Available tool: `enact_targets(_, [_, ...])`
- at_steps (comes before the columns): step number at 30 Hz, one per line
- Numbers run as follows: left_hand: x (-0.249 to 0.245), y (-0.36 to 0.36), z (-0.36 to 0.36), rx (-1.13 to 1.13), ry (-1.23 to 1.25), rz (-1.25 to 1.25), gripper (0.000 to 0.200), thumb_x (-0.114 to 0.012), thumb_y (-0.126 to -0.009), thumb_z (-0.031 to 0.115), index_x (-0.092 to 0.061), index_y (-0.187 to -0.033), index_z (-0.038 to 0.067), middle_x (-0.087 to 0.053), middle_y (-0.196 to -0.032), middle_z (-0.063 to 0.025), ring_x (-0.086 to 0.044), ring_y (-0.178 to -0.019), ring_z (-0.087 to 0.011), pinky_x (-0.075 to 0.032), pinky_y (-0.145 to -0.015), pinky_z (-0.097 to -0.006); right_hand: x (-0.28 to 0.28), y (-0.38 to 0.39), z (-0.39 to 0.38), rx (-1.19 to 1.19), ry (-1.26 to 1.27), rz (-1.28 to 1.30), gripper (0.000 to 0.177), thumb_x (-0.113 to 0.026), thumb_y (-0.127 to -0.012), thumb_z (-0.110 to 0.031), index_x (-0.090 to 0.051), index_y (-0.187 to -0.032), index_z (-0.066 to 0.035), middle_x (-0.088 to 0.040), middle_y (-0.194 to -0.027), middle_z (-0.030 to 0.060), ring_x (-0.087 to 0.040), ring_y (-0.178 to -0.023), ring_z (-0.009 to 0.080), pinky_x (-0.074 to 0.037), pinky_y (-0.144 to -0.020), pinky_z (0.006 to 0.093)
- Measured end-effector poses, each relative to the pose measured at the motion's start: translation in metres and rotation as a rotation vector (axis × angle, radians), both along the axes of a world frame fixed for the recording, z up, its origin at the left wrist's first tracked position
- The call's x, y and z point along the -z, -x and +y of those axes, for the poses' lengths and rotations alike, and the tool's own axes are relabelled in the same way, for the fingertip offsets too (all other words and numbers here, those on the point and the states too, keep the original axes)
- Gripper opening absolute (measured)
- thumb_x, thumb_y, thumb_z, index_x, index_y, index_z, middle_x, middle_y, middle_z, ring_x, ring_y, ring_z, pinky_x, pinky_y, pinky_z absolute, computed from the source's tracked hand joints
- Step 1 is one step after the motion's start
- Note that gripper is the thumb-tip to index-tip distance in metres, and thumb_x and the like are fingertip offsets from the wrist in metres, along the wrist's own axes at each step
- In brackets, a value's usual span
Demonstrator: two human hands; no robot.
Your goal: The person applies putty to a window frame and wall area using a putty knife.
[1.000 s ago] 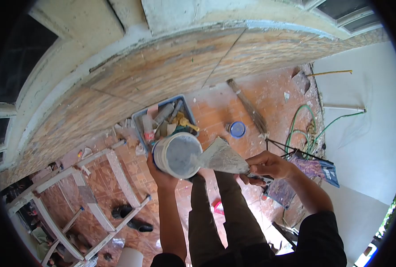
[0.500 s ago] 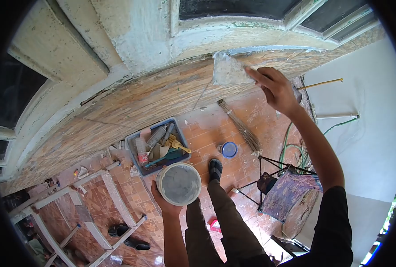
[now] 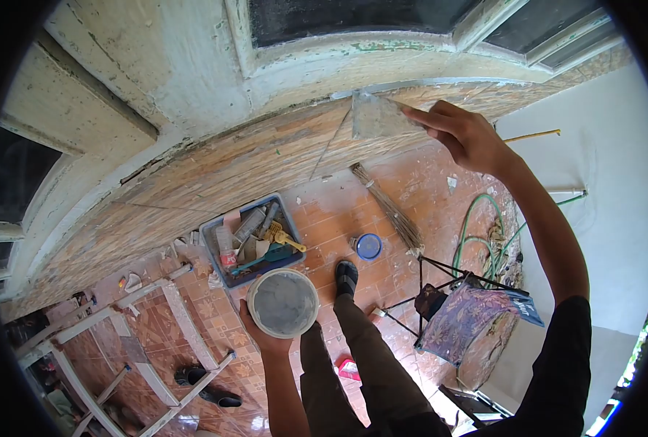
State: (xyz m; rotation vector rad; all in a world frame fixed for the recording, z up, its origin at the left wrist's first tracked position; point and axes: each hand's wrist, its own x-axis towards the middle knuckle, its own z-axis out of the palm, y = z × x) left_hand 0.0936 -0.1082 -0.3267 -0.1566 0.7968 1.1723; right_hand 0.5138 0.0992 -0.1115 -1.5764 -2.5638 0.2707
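Observation:
My left hand [image 3: 271,336] is wrapped round a round plastic tub [image 3: 285,304] with grey paste inside, held up in front of my legs. Up at the window ledge, my right hand [image 3: 469,136] grips a putty knife [image 3: 384,119], its fingers closed at the handle end. The wide, smeared blade points left, and its upper corner is right at the lower edge of the painted window frame [image 3: 295,91]. Below that edge runs a stone-patterned wall [image 3: 266,153]. The knife's handle is mostly hidden in my hand.
A plastic bin [image 3: 206,244] of tools and bottles stands on the tiled floor by the wall. Near my foot are a blue-lidded can [image 3: 368,247] and a stick broom [image 3: 387,207]. A folding chair [image 3: 466,320] and green hose [image 3: 461,240] lie right, a wooden ladder [image 3: 186,328] left.
My right hand has shifted slightly right and its wrist has turned. The knife's blade shows less white paste than before. The tub has moved slightly left and down in view.

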Motion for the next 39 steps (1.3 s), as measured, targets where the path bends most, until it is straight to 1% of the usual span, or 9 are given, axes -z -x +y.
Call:
enact_targets(3, [-0.004,-0.003,-0.003,-0.013,0.005,0.011,0.066,-0.032,-0.102,0.063,-0.054,-0.145,0.018,-0.053,-0.148,-0.0053,-0.05,-0.136,-0.0308,-0.043,-0.112,-0.0527,-0.011,0.013,-0.03,0.015,0.013,-0.017,0.072,-0.065,-0.086,0.01,-0.053,-0.15,-0.02,-0.062,-0.094,0.0094,-0.066,-0.079,0.0256,-0.055,-0.071,0.0411])
enact_targets(8, [-0.01,-0.002,-0.015,0.048,-0.273,0.161,0.066,-0.032,-0.102,0.062,-0.053,-0.146,0.018,-0.055,-0.146,-0.005,-0.052,-0.135,-0.0293,-0.044,-0.111,-0.0521,0.008,0.039,-0.026,-0.101,-0.231,-0.181,0.065,-0.065,-0.092,-0.005,-0.05,-0.152,-0.025,-0.061,-0.096,0.0075,-0.063,-0.075,0.0245,-0.055,-0.066,0.0408])
enact_targets(15, [0.01,0.008,-0.03,-0.046,-0.072,0.071,0.065,-0.037,-0.102,0.061,-0.054,-0.146,0.015,-0.058,-0.143,-0.0057,-0.054,-0.132,-0.0281,-0.046,-0.11,-0.0504,0.021,0.013,0.018,-0.185,-0.473,-0.288,0.064,-0.056,-0.093,0.0,-0.05,-0.151,-0.027,-0.063,-0.102,0.0055,-0.064,-0.075,0.0239,-0.057,-0.073,0.0367])
enact_targets(19, [0.016,0.01,-0.029,-0.05,-0.028,0.045,0.065,-0.039,-0.102,0.06,-0.054,-0.145,0.014,-0.058,-0.143,-0.0062,-0.054,-0.132,-0.0283,-0.046,-0.11,-0.0506,0.036,0.021,0.005,-0.092,-0.343,-0.259,0.062,-0.057,-0.1,-0.01,-0.041,-0.157,-0.027,-0.06,-0.096,0.0061,-0.059,-0.066,0.0174,-0.055,-0.053,0.0324])
enact_targets(20, [0.015,0.008,-0.028,-0.055,-0.012,0.036,0.065,-0.039,-0.102,0.06,-0.054,-0.145,0.014,-0.058,-0.143,-0.0063,-0.054,-0.131,-0.0284,-0.046,-0.11,-0.0505,0.034,0.031,-0.005,-0.095,-0.334,-0.243,0.066,-0.059,-0.091,0.0,-0.045,-0.153,-0.019,-0.059,-0.094,0.006,-0.061,-0.069,0.0138,-0.05,-0.043,0.0251])
enact_targets(25, [0.009,0.003,-0.022,-0.042,-0.015,-0.031,0.064,-0.039,-0.103,0.06,-0.053,-0.145,0.014,-0.057,-0.144,-0.0065,-0.054,-0.132,-0.0284,-0.046,-0.11,-0.0501,0.051,0.09,-0.056,0.208,-0.235,0.135,0.056,-0.063,-0.097,-0.008,-0.048,-0.151,-0.014,-0.059,-0.092,0.0118,-0.063,-0.063,0.026,-0.055,-0.051,0.0373])
enact_targets(29, [0.018,0.012,-0.03,-0.011,-0.073,0.095,0.065,-0.037,-0.104,0.06,-0.051,-0.147,0.014,-0.055,-0.146,-0.0066,-0.052,-0.134,-0.0278,-0.046,-0.111,-0.0496,0.07,0.12,-0.054,0.369,-0.298,0.325,0.049,-0.062,-0.097,-0.011,-0.051,-0.145,-0.011,-0.057,-0.093,0.0159,-0.063,-0.06,0.0346,-0.056,-0.051,0.0452])
enact_targets(34, [-0.001,0.018,-0.023,0.025,-0.181,0.09,0.064,-0.036,-0.104,0.06,-0.049,-0.148,0.015,-0.054,-0.148,-0.0069,-0.05,-0.137,-0.027,-0.045,-0.112,-0.0506,0.066,0.149,-0.045,0.487,-0.213,0.261,0.045,-0.06,-0.099,-0.014,-0.051,-0.142,-0.001,-0.059,-0.096,0.0197,-0.066,-0.063,0.038,-0.057,-0.053,0.0458])
enact_targets(39, [0.025,0.042,-0.036,-0.001,-0.196,0.194,0.062,-0.04,-0.103,0.061,-0.05,-0.148,0.019,-0.052,-0.15,-0.0065,-0.049,-0.139,-0.0293,-0.044,-0.112,-0.0555,0.043,0.168,-0.041,0.563,-0.08,0.187,0.046,-0.056,-0.096,-0.008,-0.052,-0.139,0.005,-0.063,-0.099,0.0262,-0.07,-0.071,0.0429,-0.059,-0.06,0.0478])
